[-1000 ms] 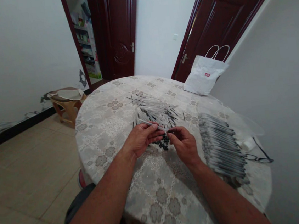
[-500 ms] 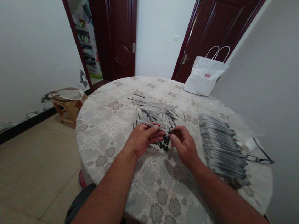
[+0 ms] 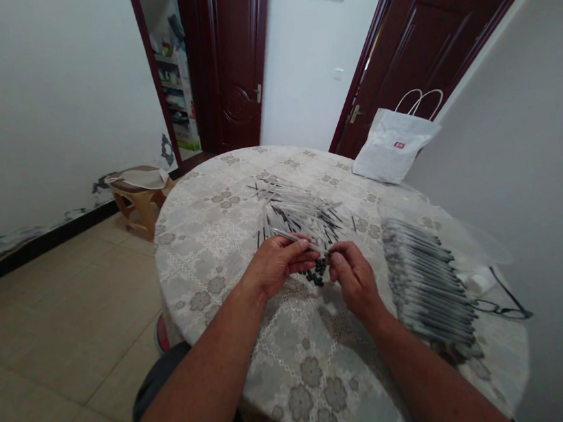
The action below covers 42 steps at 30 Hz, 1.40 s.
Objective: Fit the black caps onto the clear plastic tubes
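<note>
Translucent pen barrel [image 3: 288, 234] slanting above the flowered tablecloth [image 3: 199, 246], and the left hand [image 3: 277, 263] has it pinched between thumb and fingers! At its right end, the right hand [image 3: 353, 276] closes thumb and fingertips on a small dark piece [image 3: 327, 254], 2 hands nearly meeting over black plugs [image 3: 316, 274], loose tubes [image 3: 298, 202] heaped beyond, grey pens [image 3: 427, 283] rowed at right.

No text can be read; the white bag [image 3: 387, 159] bears 1 red label [image 3: 399, 145] with marks too small.
</note>
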Available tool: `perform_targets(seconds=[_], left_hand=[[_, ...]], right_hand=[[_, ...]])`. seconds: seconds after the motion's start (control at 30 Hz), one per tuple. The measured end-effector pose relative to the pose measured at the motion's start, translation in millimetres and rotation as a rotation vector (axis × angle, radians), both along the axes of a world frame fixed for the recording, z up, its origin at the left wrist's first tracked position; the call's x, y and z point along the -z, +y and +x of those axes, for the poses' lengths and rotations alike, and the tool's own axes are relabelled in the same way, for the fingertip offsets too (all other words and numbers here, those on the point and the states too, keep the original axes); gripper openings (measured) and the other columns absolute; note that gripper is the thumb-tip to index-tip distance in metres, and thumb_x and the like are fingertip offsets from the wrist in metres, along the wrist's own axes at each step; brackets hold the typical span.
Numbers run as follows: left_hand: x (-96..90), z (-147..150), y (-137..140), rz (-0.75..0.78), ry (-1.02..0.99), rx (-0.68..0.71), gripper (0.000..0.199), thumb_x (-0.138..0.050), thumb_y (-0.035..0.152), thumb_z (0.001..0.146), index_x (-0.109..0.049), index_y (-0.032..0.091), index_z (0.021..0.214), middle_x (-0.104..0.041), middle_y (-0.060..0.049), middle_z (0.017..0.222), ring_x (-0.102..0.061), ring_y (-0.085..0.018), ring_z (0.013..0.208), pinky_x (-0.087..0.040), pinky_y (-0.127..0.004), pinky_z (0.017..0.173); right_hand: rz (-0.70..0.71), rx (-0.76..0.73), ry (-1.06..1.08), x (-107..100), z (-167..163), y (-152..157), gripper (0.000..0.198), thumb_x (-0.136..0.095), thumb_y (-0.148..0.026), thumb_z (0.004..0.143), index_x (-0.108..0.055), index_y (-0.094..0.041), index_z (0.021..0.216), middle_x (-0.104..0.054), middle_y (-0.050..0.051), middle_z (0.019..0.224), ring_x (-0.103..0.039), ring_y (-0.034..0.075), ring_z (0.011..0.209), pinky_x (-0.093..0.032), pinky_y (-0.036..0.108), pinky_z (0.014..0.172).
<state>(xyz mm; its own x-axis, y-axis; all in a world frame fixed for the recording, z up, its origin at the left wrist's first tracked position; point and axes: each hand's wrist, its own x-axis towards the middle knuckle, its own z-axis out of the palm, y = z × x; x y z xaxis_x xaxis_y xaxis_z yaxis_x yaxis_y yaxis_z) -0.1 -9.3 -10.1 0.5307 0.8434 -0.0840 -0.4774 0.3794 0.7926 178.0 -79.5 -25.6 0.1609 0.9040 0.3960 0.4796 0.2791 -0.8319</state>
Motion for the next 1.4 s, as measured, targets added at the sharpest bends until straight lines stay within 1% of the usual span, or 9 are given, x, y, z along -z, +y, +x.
perform_targets(seconds=[0.07,0.17,0.33,0.57,0.67,0.8,1.03,1.17,1.4], left_hand=[[1.1,0.1,0.2,-0.004,-0.001,-0.003,0.02,-0.079,0.021,0.081,-0.071,0.011,0.097,-0.077,-0.012,0.092,-0.076,-0.02,0.082,-0.063,-0.031,0.074],[3.0,0.6,0.1,-0.003,0.005,-0.003,0.021,-0.079,0.021,0.082,-0.07,0.011,0.098,-0.077,-0.012,0.091,-0.076,-0.02,0.081,-0.063,-0.031,0.074],[3.7,1.3,-0.9,0.015,0.008,0.024,0.024,-0.08,0.024,0.082,-0.069,0.011,0.099,-0.077,-0.013,0.087,-0.076,-0.02,0.078,-0.062,-0.03,0.073],[3.6,1.5,-0.8,0.0,-0.004,-0.005,0.023,-0.08,0.023,0.082,-0.07,0.011,0.099,-0.077,-0.013,0.089,-0.076,-0.021,0.08,-0.063,-0.031,0.073],[4.5,1.2,-0.8,0.01,0.003,0.006,0.022,-0.078,0.022,0.083,-0.069,0.01,0.099,-0.077,-0.013,0.088,-0.076,-0.02,0.079,-0.062,-0.03,0.073],[3.0,0.7,-1.7,0.015,0.018,0.023,0.024,-0.079,0.025,0.083,-0.069,0.01,0.098,-0.077,-0.014,0.087,-0.076,-0.02,0.076,-0.062,-0.029,0.072],[0.3,-0.2,-0.4,-0.009,0.008,-0.017,0.026,-0.082,0.025,0.079,-0.07,0.01,0.096,-0.077,-0.013,0.088,-0.076,-0.02,0.077,-0.062,-0.03,0.072],[1.3,-1.2,-0.6,0.01,0.009,0.01,0.027,-0.083,0.025,0.079,-0.07,0.01,0.097,-0.077,-0.014,0.089,-0.076,-0.021,0.077,-0.062,-0.03,0.072],[-0.5,-0.1,-1.9,0.022,0.035,0.018,0.025,-0.082,0.025,0.08,-0.07,0.01,0.097,-0.077,-0.014,0.087,-0.076,-0.02,0.076,-0.062,-0.03,0.071]], right_hand=[[0.022,0.027,-0.019,1.4,0.7,0.1,0.021,-0.057,-0.043,0.096,-0.058,-0.023,0.104,-0.061,-0.002,0.076,-0.057,0.016,0.067,-0.043,0.028,0.064],[0.01,0.041,-0.093,0.6,-0.2,-0.2,0.019,-0.054,-0.042,0.098,-0.058,-0.023,0.097,-0.06,-0.002,0.075,-0.056,0.016,0.067,-0.041,0.028,0.065],[-0.04,-0.004,-0.084,0.3,-2.1,-0.3,0.042,-0.039,-0.045,0.104,-0.052,-0.023,0.071,-0.054,-0.001,0.063,-0.051,0.016,0.06,-0.037,0.029,0.06],[0.02,0.041,-0.064,1.7,1.7,-1.4,0.022,-0.055,-0.045,0.097,-0.059,-0.023,0.1,-0.061,-0.001,0.075,-0.056,0.017,0.067,-0.042,0.029,0.065],[0.003,0.051,-0.124,-0.5,0.8,-1.1,0.023,-0.052,-0.044,0.099,-0.059,-0.023,0.091,-0.061,-0.001,0.073,-0.055,0.017,0.067,-0.04,0.029,0.064],[-0.038,-0.004,-0.092,-1.6,-2.3,-0.2,0.043,-0.04,-0.047,0.104,-0.051,-0.023,0.07,-0.053,-0.002,0.061,-0.05,0.016,0.06,-0.038,0.029,0.06],[0.0,0.026,-0.069,-3.3,-0.6,-2.3,0.02,-0.054,-0.043,0.097,-0.06,-0.024,0.097,-0.059,-0.002,0.071,-0.054,0.017,0.065,-0.039,0.028,0.063],[-0.008,0.0,-0.12,-4.8,-1.7,-3.4,0.024,-0.048,-0.041,0.1,-0.057,-0.024,0.085,-0.057,-0.002,0.067,-0.052,0.016,0.064,-0.038,0.029,0.064],[-0.112,-0.11,0.118,0.2,-2.4,-0.7,0.04,-0.039,-0.05,0.103,-0.053,-0.023,0.076,-0.053,-0.002,0.061,-0.049,0.016,0.056,-0.036,0.029,0.055]])
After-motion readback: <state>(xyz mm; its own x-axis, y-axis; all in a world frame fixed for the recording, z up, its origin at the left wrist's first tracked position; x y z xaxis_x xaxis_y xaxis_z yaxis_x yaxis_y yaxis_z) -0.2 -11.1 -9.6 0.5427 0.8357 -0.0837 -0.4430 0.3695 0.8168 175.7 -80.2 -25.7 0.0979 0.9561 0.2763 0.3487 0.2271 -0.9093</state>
